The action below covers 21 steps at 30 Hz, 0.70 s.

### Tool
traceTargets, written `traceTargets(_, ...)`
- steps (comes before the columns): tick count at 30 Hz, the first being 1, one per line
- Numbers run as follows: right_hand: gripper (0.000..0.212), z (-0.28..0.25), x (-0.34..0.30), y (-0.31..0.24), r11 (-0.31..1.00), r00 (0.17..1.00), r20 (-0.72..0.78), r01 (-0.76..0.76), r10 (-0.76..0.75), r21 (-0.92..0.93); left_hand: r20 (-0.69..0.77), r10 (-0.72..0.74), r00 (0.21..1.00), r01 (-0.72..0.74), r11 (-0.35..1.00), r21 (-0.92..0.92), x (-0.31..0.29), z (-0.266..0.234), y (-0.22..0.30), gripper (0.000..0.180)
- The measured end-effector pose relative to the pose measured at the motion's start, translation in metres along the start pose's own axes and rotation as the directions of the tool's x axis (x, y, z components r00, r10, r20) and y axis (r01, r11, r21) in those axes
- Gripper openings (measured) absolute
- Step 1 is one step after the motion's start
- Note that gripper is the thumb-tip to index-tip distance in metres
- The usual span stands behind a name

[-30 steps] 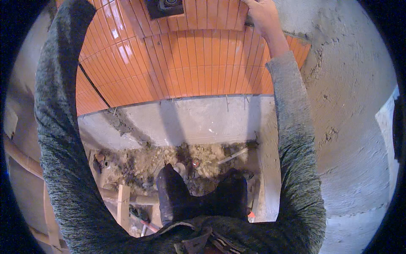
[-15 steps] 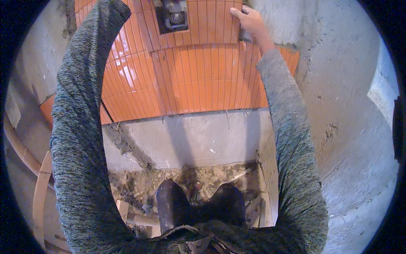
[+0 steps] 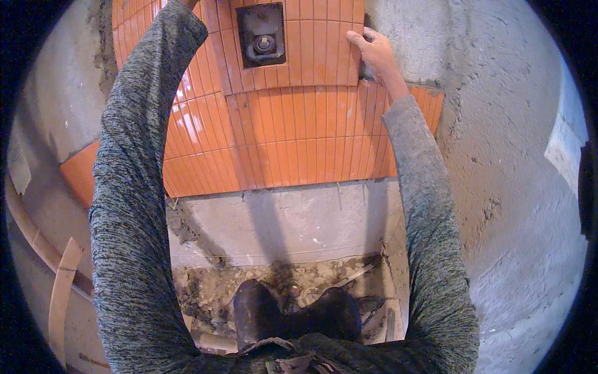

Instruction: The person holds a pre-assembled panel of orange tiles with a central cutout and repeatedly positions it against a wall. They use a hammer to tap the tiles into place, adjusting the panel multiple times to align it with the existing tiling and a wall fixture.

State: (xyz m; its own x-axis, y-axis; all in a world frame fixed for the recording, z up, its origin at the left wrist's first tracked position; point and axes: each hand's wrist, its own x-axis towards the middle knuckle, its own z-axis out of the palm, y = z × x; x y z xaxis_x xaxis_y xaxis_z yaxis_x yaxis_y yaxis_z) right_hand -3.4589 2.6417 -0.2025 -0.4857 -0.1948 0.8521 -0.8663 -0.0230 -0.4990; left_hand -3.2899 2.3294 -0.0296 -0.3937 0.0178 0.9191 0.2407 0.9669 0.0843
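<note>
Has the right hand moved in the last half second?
No, not noticeably: against the lower orange tiles, the right hand keeps practically the same place; the view shifted.

A room under construction, shown by orange wall tiles (image 3: 293, 156), rough bare plaster (image 3: 498, 162) and loose rubble (image 3: 215, 287)

The cut-out tile (image 3: 321, 59) before you has a smooth, glossy, ceramic-looking face scored with fine grooves; the lower tiles (image 3: 286, 146) share that glaze and throw back hard white glints. Inside the opening, the round fitting (image 3: 264, 43) has a metallic shine. Bare masonry (image 3: 324, 221) under the tiles' bottom edge looks matt and chalky, while your right-hand wall (image 3: 492, 149) is rough, trowelled mortar. Your sleeves (image 3: 131, 181) are matt, flecked knit cloth; the plank (image 3: 61, 299) is dull wood, the rubble (image 3: 215, 290) coarse and gritty.
</note>
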Motion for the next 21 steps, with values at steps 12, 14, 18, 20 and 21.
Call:
traceTargets(12, 0.036, -0.001, 0.001, 0.011, 0.996, 0.999, 0.049, 0.006, -0.011, 0.094, 0.029, -0.001, 1.0, 0.002, 0.999, -0.042, 0.007, 0.012, -0.008, 0.048)
traceTargets(14, 0.037, -0.001, 0.0, 0.012, 0.985, 0.997, 0.078, -0.024, 0.011, 0.172, 0.025, -0.004, 1.0, 0.004, 0.999, -0.032, 0.005, 0.011, -0.01, 0.048)
traceTargets(18, 0.038, -0.001, -0.004, 0.011, 0.995, 0.997, 0.073, 0.014, -0.021, 0.099, 0.023, -0.011, 1.0, 0.011, 1.0, -0.025, 0.003, 0.012, -0.014, 0.047)
traceTargets(20, 0.039, 0.004, -0.01, 0.006, 0.993, 0.997, 0.07, -0.001, -0.007, 0.114, 0.024, -0.012, 1.0, 0.013, 1.0, -0.014, 0.002, 0.013, -0.015, 0.046)
traceTargets(21, 0.041, 0.002, -0.009, 0.005, 0.993, 0.997, 0.083, -0.008, -0.003, 0.121, 0.023, -0.012, 1.0, 0.012, 1.0, -0.021, 0.002, 0.014, -0.015, 0.046)
